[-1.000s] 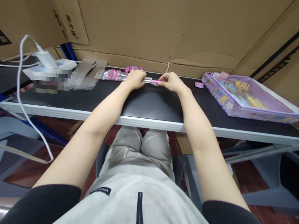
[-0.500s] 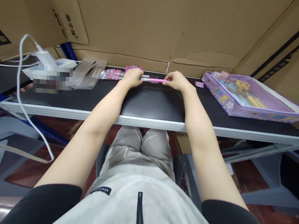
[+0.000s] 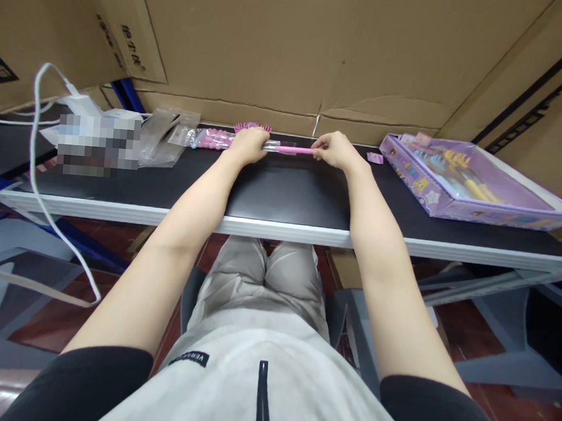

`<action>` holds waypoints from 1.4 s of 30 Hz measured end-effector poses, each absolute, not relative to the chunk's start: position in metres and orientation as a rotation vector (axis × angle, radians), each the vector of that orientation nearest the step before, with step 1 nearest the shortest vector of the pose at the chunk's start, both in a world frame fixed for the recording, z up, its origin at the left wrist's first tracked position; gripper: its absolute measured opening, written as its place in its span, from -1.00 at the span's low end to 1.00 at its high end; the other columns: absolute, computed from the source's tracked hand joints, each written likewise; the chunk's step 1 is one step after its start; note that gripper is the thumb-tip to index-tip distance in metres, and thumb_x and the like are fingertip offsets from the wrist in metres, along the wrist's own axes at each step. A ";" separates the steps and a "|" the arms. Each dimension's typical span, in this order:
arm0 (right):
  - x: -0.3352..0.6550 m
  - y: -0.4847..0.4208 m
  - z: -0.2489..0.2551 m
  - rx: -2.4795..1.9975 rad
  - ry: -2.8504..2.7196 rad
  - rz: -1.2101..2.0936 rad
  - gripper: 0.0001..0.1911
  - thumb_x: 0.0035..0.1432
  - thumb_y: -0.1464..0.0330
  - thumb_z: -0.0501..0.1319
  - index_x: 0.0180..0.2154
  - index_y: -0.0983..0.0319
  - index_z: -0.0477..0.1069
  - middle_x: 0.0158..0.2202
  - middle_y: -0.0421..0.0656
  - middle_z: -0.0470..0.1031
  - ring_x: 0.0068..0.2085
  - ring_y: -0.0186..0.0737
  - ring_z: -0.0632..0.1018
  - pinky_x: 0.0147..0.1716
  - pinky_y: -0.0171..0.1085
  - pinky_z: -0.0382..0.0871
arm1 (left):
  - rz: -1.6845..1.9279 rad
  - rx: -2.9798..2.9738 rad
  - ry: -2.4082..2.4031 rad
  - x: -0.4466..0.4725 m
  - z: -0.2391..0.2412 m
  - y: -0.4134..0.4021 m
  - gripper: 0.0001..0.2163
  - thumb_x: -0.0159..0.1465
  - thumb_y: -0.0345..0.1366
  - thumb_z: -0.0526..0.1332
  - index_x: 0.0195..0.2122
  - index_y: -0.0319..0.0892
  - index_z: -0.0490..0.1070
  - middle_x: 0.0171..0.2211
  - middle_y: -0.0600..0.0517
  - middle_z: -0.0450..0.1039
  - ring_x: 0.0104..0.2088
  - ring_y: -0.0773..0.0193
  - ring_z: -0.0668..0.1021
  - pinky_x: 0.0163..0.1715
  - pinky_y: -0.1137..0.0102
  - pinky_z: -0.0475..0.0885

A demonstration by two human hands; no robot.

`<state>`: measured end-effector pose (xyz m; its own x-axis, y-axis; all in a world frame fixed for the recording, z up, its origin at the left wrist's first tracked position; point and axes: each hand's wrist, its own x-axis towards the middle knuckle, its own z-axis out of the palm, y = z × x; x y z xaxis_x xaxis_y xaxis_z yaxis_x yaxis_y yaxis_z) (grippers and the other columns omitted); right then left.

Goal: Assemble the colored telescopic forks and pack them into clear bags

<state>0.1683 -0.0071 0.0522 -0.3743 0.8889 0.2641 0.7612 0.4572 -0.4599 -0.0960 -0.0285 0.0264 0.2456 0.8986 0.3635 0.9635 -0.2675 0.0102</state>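
Light wrapped packet under one grip, pink stick in the other

Near the back of the table lies a long clear packet with a wavy pink piece in it. It looks light, the film probably soft and a bit slippery; the pink piece should be the firmer hold. The left grip is closed over the packet's right part, just beside some pink bristles. The slim pink stick runs right from there — likely stiff and light, best pinched near an end, as the right grip does, fingers narrowed on its tip.

Writing: the cardboard carries black characters, too slanted to read surely. The purple box has print too small to make out. A black label shows "VERS" — the rest unclear. The pink tag is unreadable.
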 end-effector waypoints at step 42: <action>0.146 -0.018 0.050 -1.290 -2.236 0.553 -0.44 0.01 -0.10 0.61 -0.30 0.21 0.59 -0.45 -0.08 0.62 -0.36 -0.12 0.61 -0.25 -0.15 0.61 | -0.431 -2.395 -1.607 -0.076 0.028 -0.038 -0.72 0.34 -0.45 0.19 -0.01 -0.16 0.62 0.00 -0.23 0.59 0.13 -0.10 0.57 0.08 0.18 0.46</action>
<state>0.1462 -0.0184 0.0505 -0.4286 0.8774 0.2156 0.6758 0.4697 -0.5681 -0.0759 -0.0378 0.0280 0.3571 0.8606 0.3631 0.9268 -0.3749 -0.0227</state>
